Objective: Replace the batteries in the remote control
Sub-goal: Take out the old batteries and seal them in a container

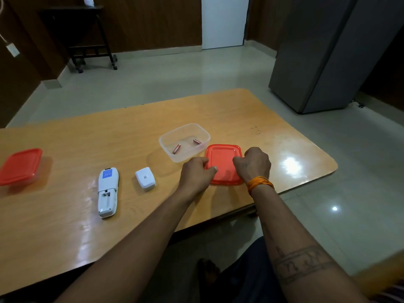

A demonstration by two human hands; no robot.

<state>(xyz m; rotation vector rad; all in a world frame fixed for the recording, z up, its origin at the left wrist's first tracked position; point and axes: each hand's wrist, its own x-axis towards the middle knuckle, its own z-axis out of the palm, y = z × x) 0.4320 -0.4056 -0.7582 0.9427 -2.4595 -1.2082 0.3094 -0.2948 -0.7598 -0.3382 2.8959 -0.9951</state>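
The fingers (211, 169) of the left hand (195, 171) are curled over the left edge of the red lid (224, 165), thumb on top, pinching it; the right hand (254, 164) is closed likewise on the lid's right edge, its fingertips hidden beneath the knuckles, so both hands hold the lid flat at the table (65, 226) surface, though whether it rests there I cannot tell; the white remote control (107, 192) lies face down well to the left, its long axis running near to far, the open and empty battery bay at the near end and the blue-labelled end pointing away; its white battery cover (145, 178) lies just to the right of it, apart; beyond the lid, just touching its far-left corner, stands a clear plastic container (166, 147) with two copper-coloured batteries (176, 148) lying apart on its floor; a second container with a red lid on (20, 166) sits at the far left edge; an orange thread band (260, 184) wraps the right wrist.
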